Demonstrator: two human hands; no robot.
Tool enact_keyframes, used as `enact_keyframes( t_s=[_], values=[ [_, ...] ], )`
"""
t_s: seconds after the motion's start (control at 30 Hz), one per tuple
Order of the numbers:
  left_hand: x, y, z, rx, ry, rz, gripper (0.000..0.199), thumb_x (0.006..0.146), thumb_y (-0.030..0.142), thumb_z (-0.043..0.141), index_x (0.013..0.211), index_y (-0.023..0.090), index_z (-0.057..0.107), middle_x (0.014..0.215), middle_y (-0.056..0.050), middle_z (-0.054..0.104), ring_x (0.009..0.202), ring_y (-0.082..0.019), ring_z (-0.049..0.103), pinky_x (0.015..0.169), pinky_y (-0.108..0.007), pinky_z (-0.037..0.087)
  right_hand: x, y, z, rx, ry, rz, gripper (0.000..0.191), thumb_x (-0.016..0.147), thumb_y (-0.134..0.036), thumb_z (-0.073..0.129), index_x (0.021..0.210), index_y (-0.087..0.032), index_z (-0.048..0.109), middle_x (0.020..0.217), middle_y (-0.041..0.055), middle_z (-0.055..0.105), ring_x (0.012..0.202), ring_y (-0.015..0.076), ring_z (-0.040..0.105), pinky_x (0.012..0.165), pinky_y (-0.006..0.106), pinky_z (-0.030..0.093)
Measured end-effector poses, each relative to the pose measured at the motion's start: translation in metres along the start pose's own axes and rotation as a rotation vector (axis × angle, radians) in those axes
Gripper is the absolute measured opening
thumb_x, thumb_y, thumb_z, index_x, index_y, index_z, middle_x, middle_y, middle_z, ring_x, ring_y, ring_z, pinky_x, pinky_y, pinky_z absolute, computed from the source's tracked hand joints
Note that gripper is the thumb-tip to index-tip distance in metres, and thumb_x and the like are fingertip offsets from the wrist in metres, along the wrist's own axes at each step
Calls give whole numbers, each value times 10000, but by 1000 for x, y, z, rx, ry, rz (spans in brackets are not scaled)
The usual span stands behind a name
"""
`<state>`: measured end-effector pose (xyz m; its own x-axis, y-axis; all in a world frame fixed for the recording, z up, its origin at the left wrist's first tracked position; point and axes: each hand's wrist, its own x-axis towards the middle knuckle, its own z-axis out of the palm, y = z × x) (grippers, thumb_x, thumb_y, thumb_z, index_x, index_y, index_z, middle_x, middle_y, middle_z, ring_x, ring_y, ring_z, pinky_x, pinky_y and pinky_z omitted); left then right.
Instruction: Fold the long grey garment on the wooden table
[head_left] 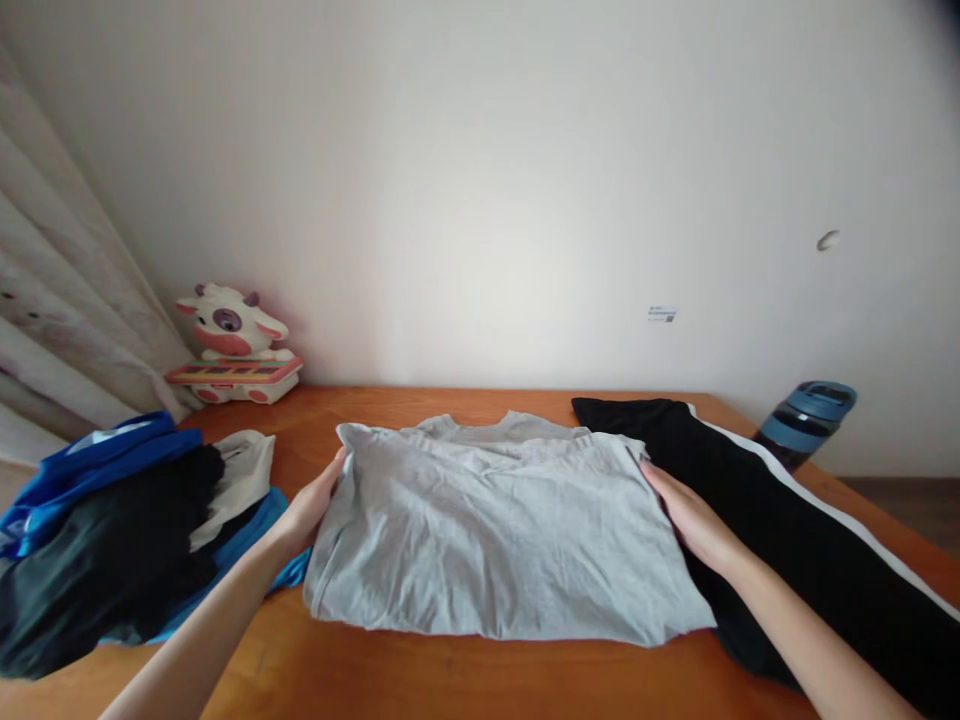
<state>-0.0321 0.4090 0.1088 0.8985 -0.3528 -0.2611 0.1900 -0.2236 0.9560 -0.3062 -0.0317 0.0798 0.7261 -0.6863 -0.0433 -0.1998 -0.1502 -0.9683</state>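
A light grey shirt (495, 540), folded into a wide shape with some wrinkles, lies across the middle of the wooden table (450, 680). Its neckline shows at the far edge. At the shirt's upper left side, my left hand (313, 500) is closed on the cloth, the fingertips partly hidden behind the edge. On the opposite side my right hand (686, 510) grips the upper right edge, its fingers partly hidden too. Black trousers (795, 530) with a white side stripe lie to the right, partly under my right forearm.
Blue, black and white clothes (120, 540) are heaped at the left. A cow-shaped toy keyboard (232, 350) stands at the back left by a curtain (67, 250). A blue bottle (806, 420) is at the right edge. A white wall (480, 200) rises behind the table.
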Motion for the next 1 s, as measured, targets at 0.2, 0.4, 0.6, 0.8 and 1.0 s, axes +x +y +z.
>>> enact_keyframes(
  t_s=[0.2,0.4,0.6,0.8,1.0],
  values=[
    [6,-33,-6,539,-140,327,563,671,626,722,1004,173,702,1010,-112,763,1027,-354,687,965,-435,531,-14,22,18,-275,-168,-38,551,727,-649,711,1058,-208,705,1126,97,768,1155,368,669,1053,471,490],
    [-42,-45,-57,475,-240,109,421,578,515,836,928,292,759,1030,-33,785,1074,-376,685,1034,-460,520,-61,31,16,-197,-303,62,587,708,-520,746,1207,-213,702,1269,92,726,1249,366,622,1086,440,471],
    [-68,-30,-60,-74,-52,-298,573,553,419,876,1078,247,726,870,-35,796,878,-373,762,802,-484,634,-82,16,17,24,-254,129,562,767,-567,755,1217,-235,696,1285,94,717,1245,351,629,1067,439,487],
    [-13,11,-38,-316,141,19,529,655,302,766,1161,176,681,848,-53,782,678,-253,751,599,-340,631,-24,-24,30,255,-60,-15,478,689,-509,837,1069,-252,705,1166,49,760,1141,316,680,1009,399,516],
    [42,0,-29,113,176,-73,427,735,437,801,1020,147,669,758,-58,739,726,-252,739,610,-324,594,45,4,43,110,-53,199,337,687,-499,793,836,-210,704,864,98,786,950,329,729,834,417,579]
  ],
)
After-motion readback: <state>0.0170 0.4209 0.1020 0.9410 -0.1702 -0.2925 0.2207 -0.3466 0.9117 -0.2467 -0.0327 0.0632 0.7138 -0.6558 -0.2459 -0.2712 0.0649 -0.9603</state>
